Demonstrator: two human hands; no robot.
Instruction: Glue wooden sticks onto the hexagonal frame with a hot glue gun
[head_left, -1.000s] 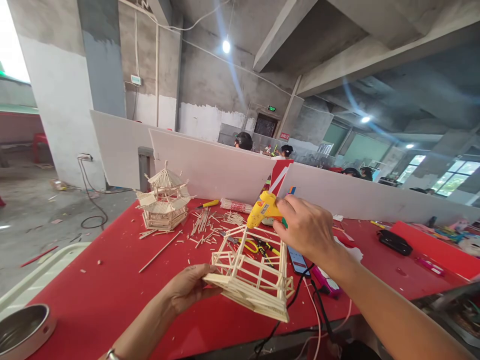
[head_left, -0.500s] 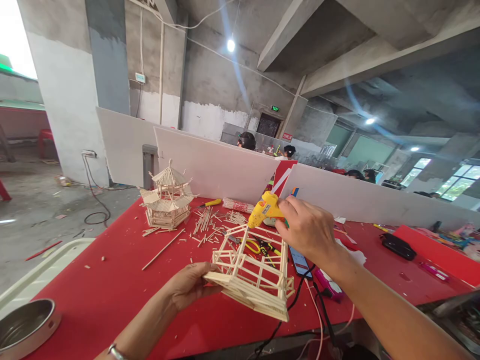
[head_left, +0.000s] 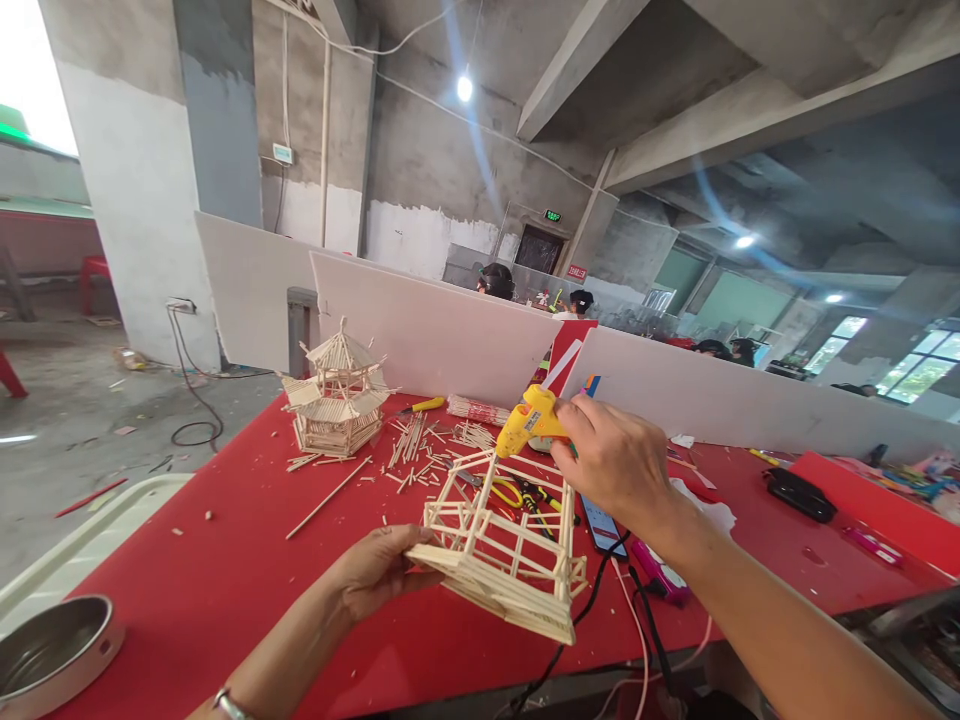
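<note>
so the left hand (head_left: pixel 379 575) has its fingers pinched onto the near left corner of a pale, boxy, open-sided frame of thin wooden sticks (head_left: pixel 495 593), thumb on top of the flat slatted base, and the whole thing sits tilted up and to the right of those fingers, above a flat red tabletop (head_left: pixel 262 610). right hand (head_left: pixel 615 455) has its fingers wrapped around a yellow plastic glue gun (head_left: pixel 529 420), nozzle pointing down and left of that grip, right at the far end of one of the frame's sticks. can't tell if the tip actually touches the wood. seen through the frame, between the two sets of fingers, are some yellow-and-black handled pliers (head_left: pixel 538 510). just below the right fingers there's a dark-edged smartphone with a lit screen (head_left: pixel 600 525), and nearer the wrist a shiny magenta object (head_left: pixel 660 575). beyond the left fingers lie one long thin pale wooden stick (head_left: pixel 328 498) and a scatter of short pale wooden sticks (head_left: pixel 409 445), with a tiered pale wooden pagoda model (head_left: pixel 334 410) standing upright further off, up and left.
</note>
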